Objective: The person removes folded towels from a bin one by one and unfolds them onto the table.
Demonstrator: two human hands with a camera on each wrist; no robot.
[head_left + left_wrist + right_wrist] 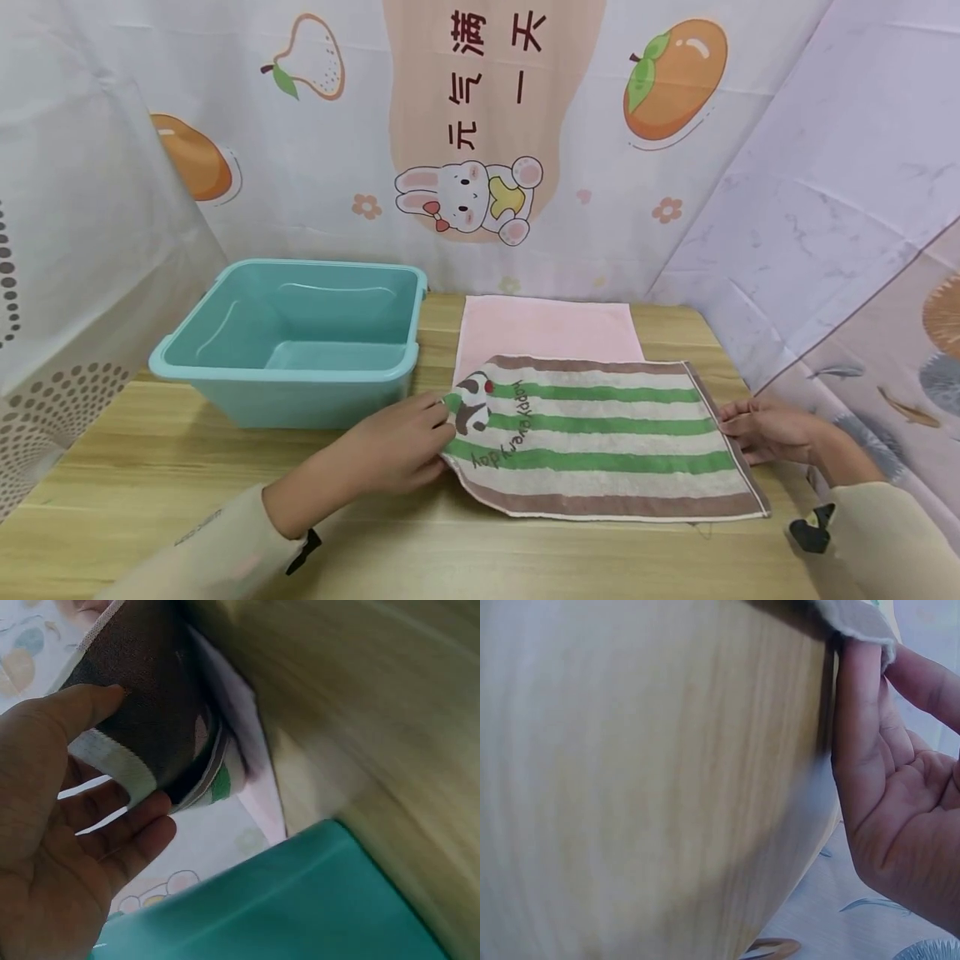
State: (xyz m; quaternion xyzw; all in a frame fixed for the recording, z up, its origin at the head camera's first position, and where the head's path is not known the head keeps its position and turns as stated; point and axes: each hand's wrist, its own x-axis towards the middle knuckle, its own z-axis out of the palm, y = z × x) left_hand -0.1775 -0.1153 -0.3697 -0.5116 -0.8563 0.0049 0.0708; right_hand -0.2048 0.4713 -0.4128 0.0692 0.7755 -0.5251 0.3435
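Observation:
A striped towel in green, white and brown, with a panda print and the words "happy every day", spreads between the two hands. My left hand pinches its left edge, which is lifted and bent; in the left wrist view the thumb lies on the brown side of the towel. At the opposite edge my right hand holds the towel between thumb and fingers, and the right wrist view shows only a small corner of the towel at the fingertips. A pink towel lies flat behind, partly covered by the striped one.
A teal plastic basin stands at the back left of the wooden table, close to my left hand. Printed curtains hang behind and on both sides of the table.

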